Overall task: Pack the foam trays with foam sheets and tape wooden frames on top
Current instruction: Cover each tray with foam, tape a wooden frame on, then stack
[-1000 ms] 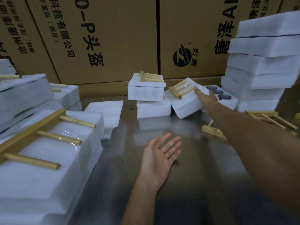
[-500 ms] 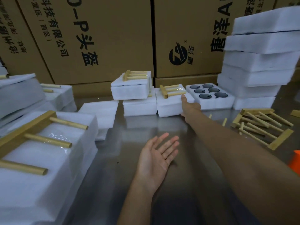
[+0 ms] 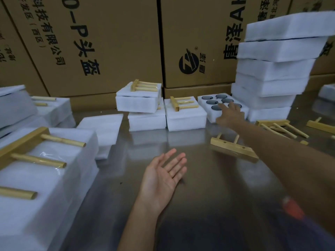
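Cardboard boxes wall the far edge of a steel worktop. Against them, far and to the right, lies the uncovered foam tray with its round holes, long side running left to right. The right hand is much nearer: arm stretched out, fingers spread flat on the tray, grasping nothing. The left hand hangs palm-up and relaxed near the middle.

A packing warehouse: stacked printed cartons behind a steel table.
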{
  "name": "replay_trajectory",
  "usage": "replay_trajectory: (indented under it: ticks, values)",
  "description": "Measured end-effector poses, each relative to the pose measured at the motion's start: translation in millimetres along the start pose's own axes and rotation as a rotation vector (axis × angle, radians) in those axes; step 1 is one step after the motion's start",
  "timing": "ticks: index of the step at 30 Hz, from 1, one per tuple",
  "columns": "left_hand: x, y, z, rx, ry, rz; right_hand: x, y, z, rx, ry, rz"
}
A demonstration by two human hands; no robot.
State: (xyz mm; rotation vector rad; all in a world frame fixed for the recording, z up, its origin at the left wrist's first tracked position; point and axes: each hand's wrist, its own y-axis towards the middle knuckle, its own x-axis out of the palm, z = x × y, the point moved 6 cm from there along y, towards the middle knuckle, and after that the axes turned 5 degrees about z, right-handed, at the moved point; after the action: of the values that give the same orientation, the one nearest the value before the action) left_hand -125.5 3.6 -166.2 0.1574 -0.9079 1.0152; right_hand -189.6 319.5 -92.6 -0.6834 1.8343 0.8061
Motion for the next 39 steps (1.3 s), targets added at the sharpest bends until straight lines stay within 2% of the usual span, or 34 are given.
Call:
replay_trajectory:
  ticks: [3,8,14,16,19,23,26,31,35,39]
  values:
    - [-0.9,2.0,0.0,-0.003,0.012,-0.004,10.9,7.5,33.3,-0.042,-0.135,-0.153]
    - [-2.1,2.9,0.5,-0.002,0.015,0.0,7.8,23.7,32.2,-0.034,0.016,-0.092]
    - [-2.6,3.3,0.2,-0.011,0.022,0.0,2.0,18.7,30.4,-0.099,-0.249,0.014]
    - [-2.7,3.4,0.0,-0.007,0.022,0.0,-3.5,7.7,26.7,-0.109,-0.258,0.075]
    - [-2.6,3.3,-0.4,-0.011,0.023,-0.001,-17.3,-19.5,19.3,-0.105,-0.209,0.255]
    - [-2.5,2.4,0.0,-0.012,0.003,0.011,-52.4,-59.1,5.5,-0.045,0.011,0.42]
    - [-2.6,-0.7,2.3,-0.012,-0.036,0.024,-81.3,-98.2,-14.4,-0.095,0.162,0.482]
    - [-4.2,-6.7,14.5,0.079,-0.082,0.095,-101.8,-200.3,-39.0,-0.355,0.285,0.429]
    - [-9.5,-8.8,31.0,0.225,-0.072,0.159,-70.8,-295.6,-50.4,-0.538,0.178,0.318]
    - [-8.5,-9.8,31.7,0.255,-0.002,0.159,-51.3,-328.8,-48.6,-0.531,0.189,0.233]
